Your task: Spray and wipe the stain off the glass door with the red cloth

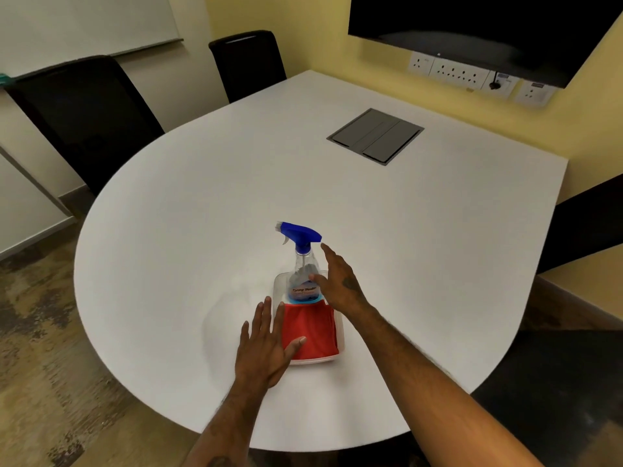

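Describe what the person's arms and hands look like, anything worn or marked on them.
Both forearms are bare as far as the frame shows: no sleeves, gloves, watch or rings visible. The right hand has a small dark mark, seemingly a tattoo, on its back. The left hand shows no marking, though a dark mark sits on the left forearm near the bottom edge, too cropped to identify.

A white table [236,183] with a rounded near edge fills the middle of the frame. A grey cable hatch [375,135] is set into it at upper right. Two black chairs [84,112] [249,62] stand at upper left. Wall sockets [453,73] sit under a dark screen [472,21] at top right.
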A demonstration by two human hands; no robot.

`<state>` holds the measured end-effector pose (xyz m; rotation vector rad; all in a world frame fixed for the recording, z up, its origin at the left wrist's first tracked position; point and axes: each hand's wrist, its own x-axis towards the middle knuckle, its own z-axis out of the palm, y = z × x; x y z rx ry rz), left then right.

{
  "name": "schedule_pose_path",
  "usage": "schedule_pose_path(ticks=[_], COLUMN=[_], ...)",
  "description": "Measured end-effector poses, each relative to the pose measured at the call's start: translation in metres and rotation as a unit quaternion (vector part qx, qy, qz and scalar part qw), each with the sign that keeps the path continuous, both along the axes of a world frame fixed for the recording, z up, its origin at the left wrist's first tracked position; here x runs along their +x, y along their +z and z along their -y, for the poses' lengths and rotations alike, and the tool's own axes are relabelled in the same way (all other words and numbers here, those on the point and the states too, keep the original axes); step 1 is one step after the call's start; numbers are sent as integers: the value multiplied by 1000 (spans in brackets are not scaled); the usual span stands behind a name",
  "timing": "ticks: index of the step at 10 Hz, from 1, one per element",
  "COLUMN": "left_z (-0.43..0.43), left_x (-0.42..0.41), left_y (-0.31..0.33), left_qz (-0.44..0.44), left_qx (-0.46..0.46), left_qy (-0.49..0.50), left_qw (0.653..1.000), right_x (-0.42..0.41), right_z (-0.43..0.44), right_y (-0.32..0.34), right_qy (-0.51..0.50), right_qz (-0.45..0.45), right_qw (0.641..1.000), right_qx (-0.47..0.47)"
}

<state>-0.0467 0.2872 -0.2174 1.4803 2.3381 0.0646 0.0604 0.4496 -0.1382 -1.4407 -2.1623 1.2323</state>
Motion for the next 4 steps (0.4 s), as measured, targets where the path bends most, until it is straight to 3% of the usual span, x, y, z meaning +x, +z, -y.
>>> schedule_pose_path(ticks=[4], left_z=[78], left_x=[-5], left_y=[70], left_qz=[-108], left_qx=[20], left_qy=[-6], left_qw=[994], right_x=[65], right_z=[108], right_y=[25], right_qy=[85], right_qz=[149], right_qw=[974], right_qx=[150])
